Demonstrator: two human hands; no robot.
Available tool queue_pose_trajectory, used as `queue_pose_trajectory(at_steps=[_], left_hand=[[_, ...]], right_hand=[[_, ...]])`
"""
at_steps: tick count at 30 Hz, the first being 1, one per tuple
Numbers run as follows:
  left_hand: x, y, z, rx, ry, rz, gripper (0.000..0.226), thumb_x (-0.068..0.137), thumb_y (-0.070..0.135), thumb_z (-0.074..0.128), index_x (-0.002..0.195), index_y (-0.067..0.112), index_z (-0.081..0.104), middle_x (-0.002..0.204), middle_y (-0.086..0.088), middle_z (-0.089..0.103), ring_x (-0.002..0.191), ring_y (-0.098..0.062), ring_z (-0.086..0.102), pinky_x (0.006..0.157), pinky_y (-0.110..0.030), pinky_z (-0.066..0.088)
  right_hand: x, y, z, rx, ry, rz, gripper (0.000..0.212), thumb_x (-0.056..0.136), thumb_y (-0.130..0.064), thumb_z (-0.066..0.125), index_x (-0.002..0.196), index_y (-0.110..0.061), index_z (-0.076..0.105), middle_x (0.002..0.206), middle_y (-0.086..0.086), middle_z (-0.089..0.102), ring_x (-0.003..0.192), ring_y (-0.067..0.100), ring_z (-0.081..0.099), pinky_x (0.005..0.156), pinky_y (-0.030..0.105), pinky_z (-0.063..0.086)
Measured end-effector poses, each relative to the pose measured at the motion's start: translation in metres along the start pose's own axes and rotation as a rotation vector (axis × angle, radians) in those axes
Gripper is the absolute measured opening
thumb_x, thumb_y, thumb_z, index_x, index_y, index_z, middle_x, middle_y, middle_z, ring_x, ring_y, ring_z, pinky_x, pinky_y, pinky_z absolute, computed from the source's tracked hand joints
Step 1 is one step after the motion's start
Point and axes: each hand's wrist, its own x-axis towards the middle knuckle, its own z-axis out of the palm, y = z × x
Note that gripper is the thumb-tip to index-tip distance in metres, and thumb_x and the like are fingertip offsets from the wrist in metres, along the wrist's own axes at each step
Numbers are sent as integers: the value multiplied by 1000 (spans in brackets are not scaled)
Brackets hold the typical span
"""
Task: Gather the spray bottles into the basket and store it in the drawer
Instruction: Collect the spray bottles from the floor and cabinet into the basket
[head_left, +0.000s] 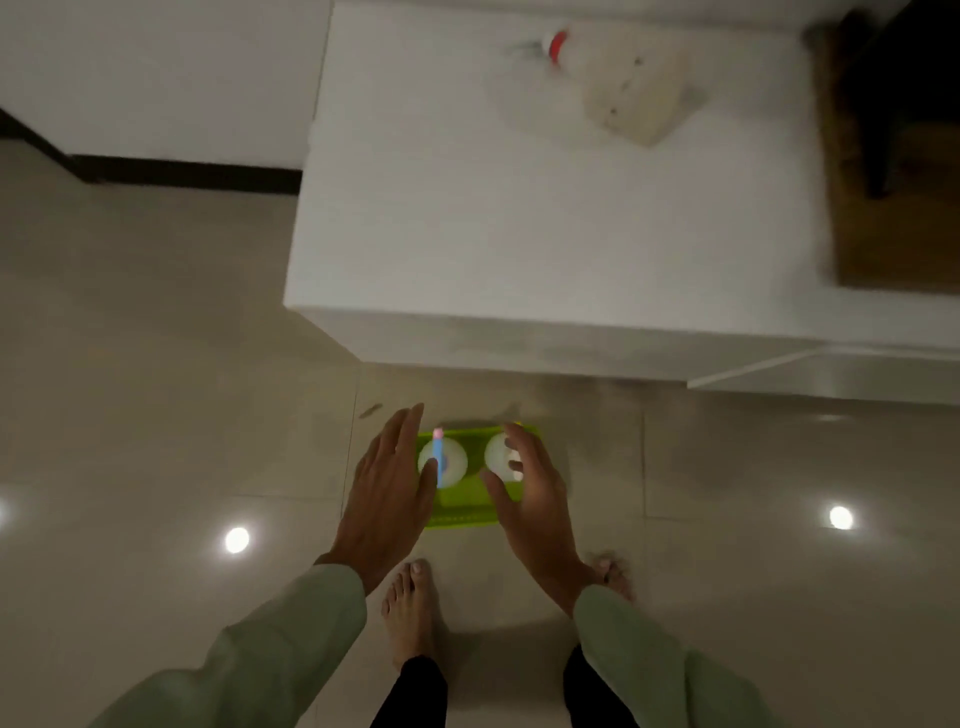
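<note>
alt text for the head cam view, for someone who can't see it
Seen from above, a person's left hand and right hand reach down, open, on either side of a green basket on the tiled floor, with two white spray bottles standing inside. A white cabinet stands just beyond.

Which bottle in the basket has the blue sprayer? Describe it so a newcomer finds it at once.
Start at the white cabinet; on the floor before it sits a lime-green basket between the two hands. Of its two white bottles, take the left bottle, beside the left hand. Only it shows a blue sprayer with a pink tip.
</note>
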Motion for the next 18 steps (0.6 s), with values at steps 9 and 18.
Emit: queue_pose_trajectory(at_steps=[9,18], left_hand=[[35,142,-83,1,153,153,60,103,32,40,157,24,14,164,0,22,152,-17,21,123,-39,25],[121,210,-121,48,204,173,61,103,35,38,157,19,14,164,-4,21,152,-21,22,123,-40,22]], right_hand=[[81,-124,-139,50,151,-173,49,95,-25,66,140,-33,47,142,-17,52,124,4,56,96,32,54],[197,-170,-204,-113,122,-249,52,91,-32,69,138,-24,49,143,-4,53,131,18,50,106,44,49]])
